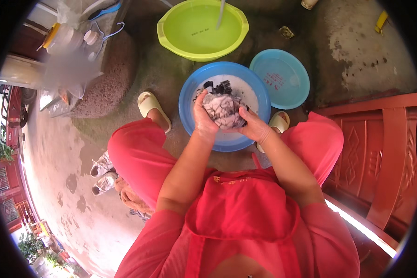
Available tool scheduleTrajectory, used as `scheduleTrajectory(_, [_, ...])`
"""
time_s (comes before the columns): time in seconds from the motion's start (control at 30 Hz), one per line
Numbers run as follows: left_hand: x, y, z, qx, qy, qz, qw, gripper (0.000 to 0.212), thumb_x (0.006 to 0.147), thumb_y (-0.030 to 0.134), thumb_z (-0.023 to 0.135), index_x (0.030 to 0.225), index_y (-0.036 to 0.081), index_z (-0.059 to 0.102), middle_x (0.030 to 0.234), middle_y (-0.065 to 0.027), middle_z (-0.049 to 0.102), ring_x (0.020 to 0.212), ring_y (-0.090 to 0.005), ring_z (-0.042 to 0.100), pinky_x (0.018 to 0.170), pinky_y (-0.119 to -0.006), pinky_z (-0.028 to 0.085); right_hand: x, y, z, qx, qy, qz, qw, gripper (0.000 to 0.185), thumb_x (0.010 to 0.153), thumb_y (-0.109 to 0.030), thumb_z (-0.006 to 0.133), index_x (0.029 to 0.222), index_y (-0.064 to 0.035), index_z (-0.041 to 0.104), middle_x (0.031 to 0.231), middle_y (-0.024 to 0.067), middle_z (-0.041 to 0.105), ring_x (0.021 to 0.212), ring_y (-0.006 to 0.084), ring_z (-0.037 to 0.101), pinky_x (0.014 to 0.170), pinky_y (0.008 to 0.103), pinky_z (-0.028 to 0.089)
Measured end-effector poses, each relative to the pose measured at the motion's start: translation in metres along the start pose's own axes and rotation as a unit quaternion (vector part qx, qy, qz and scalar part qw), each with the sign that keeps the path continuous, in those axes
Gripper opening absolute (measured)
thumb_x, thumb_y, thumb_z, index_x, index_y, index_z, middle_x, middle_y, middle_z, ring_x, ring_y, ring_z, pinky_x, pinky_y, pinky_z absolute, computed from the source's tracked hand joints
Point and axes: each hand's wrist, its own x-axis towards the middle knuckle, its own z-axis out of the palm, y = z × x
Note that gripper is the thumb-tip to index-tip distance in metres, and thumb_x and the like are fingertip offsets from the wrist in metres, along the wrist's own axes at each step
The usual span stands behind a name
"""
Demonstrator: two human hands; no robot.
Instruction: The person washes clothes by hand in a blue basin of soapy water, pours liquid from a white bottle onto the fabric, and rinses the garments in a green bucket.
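A bunched wet cloth, white with a black pattern and dark strips at its far edge, is gripped between my two hands. My left hand presses it from the left with the thumb side up. On the other side my right hand cups it, its fingers partly hidden under the fabric. Both hands are over a blue plastic basin. Whitish, sudsy water fills the basin around the cloth.
Beyond stands a yellow-green basin of water with a hose in it. A turquoise basin touches the blue one's right side. At left are a stone slab, sneakers and a brown cloth. A red wooden door flanks the right.
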Motion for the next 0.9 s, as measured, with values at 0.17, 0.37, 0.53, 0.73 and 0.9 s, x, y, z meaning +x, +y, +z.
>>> scheduleTrajectory(0.17, [0.004, -0.006, 0.006, 0.307, 0.015, 0.231, 0.923, 0.052, 0.082, 0.046, 0.055, 0.102, -0.001, 0.056, 0.09, -0.0117, 0.062, 0.078, -0.02, 0.062, 0.072, -0.028, 0.049, -0.001, -0.015, 0.031, -0.007, 0.19, -0.117, 0.975, 0.054, 0.078, -0.025, 0.066, 0.123, -0.0085, 0.04, 0.109, 0.006, 0.055, 0.094, 0.0238, 0.058, 0.073, 0.042, 0.052])
scheduleTrajectory(0.37, [-0.008, 0.012, 0.004, 0.142, -0.02, 0.032, 0.989, 0.069, 0.079, 0.065, 0.041, 0.128, 0.017, 0.036, 0.122, -0.0102, 0.047, 0.108, -0.0256, 0.049, 0.087, -0.051, 0.04, -0.02, -0.07, 0.063, -0.703, 0.178, -0.409, 0.554, 0.022, 0.065, -0.012, 0.071, 0.083, -0.0088, 0.058, 0.093, 0.0036, 0.057, 0.084, 0.0221, 0.057, 0.069, 0.0302, 0.049])
scheduleTrajectory(0.53, [-0.019, 0.006, 0.009, 0.047, -0.188, -0.08, 0.978, 0.057, 0.083, 0.056, 0.043, 0.116, 0.01, 0.048, 0.109, -0.0135, 0.056, 0.096, -0.0251, 0.056, 0.083, -0.042, 0.047, -0.034, -0.049, 0.09, -0.81, -0.047, -0.468, 0.35, 0.017, 0.06, -0.023, 0.066, 0.073, -0.0152, 0.057, 0.089, -0.0014, 0.053, 0.093, 0.0185, 0.053, 0.067, 0.0285, 0.048])
scheduleTrajectory(0.73, [-0.022, -0.003, 0.027, 0.062, -0.074, 0.082, 0.992, 0.019, 0.076, 0.005, 0.05, 0.095, 0.004, 0.05, 0.075, -0.0088, 0.056, 0.067, -0.02, 0.058, 0.06, -0.031, 0.05, -0.025, -0.047, 0.089, -0.612, 0.062, -0.481, 0.625, 0.017, 0.066, -0.016, 0.069, 0.072, -0.0086, 0.056, 0.083, 0.0041, 0.054, 0.078, 0.0207, 0.055, 0.065, 0.0294, 0.046])
scheduleTrajectory(0.9, [-0.016, -0.008, 0.034, 0.169, 0.009, 0.226, 0.959, 0.014, 0.076, 0.0, 0.048, 0.089, 0.004, 0.05, 0.076, -0.0076, 0.056, 0.066, -0.0165, 0.057, 0.059, -0.028, 0.048, -0.004, -0.029, 0.078, -0.323, 0.223, -0.297, 0.87, 0.021, 0.074, -0.016, 0.069, 0.071, -0.0021, 0.053, 0.069, 0.0019, 0.055, 0.061, 0.0105, 0.048, 0.056, 0.0241, 0.04])
